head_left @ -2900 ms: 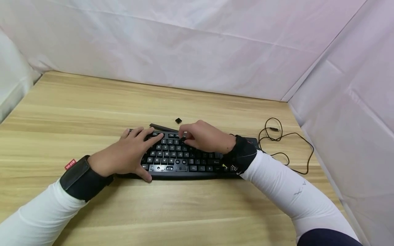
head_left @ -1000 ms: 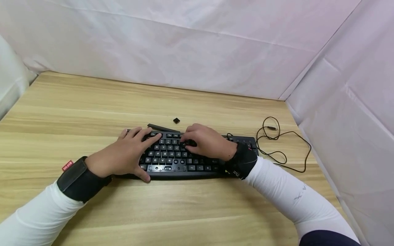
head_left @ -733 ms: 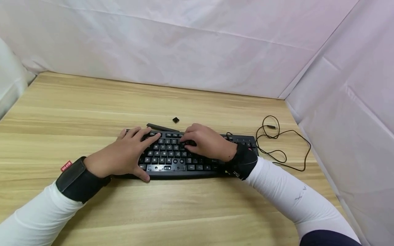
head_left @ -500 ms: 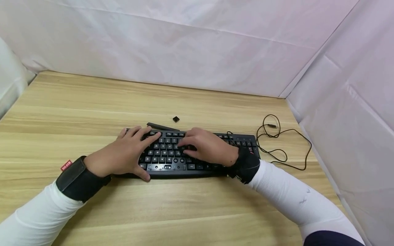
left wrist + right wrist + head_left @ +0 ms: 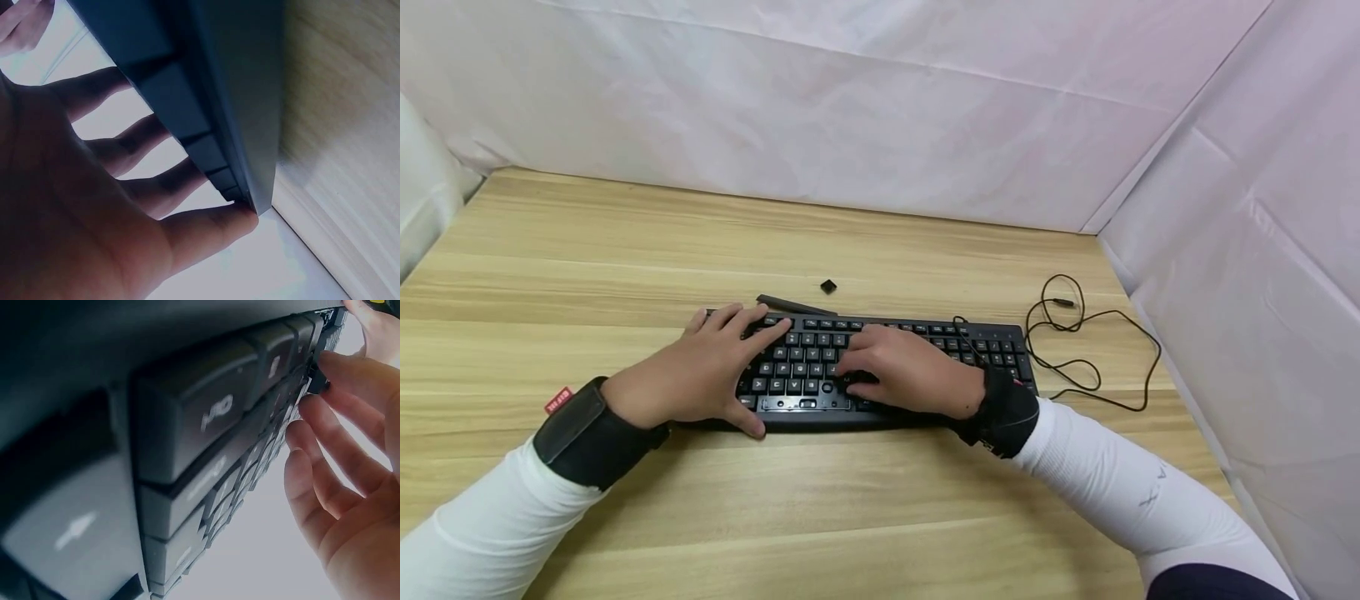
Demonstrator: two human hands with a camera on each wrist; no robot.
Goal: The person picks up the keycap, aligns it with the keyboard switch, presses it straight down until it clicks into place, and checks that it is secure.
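Observation:
A black keyboard [image 5: 808,426] lies on the table, with a bare strip at the front where the space bar sits on such keyboards. My left hand [image 5: 700,375] is spread over its left end, fingers nearly straight, thumb at the front edge; the fingers [image 5: 212,228] touch it in the left wrist view. My right hand [image 5: 910,371] is low over the bottom letter row. Its thumb and index finger pinch a small dark keycap [image 5: 318,380], partly hidden by the fingers. Left of these fingertips, a round key post [image 5: 827,387] shows without a cap.
A loose black keycap [image 5: 828,286] lies behind the keyboard. A long dark bar [image 5: 793,305], like a space bar, lies along the back edge. The thin black cable [image 5: 1108,312] loops on the table at right. White cloth [image 5: 820,100] hangs behind.
My right hand has moved toward me, from the number row to the bottom letter row, and now covers one of two bare key posts. The left hand has stayed in place.

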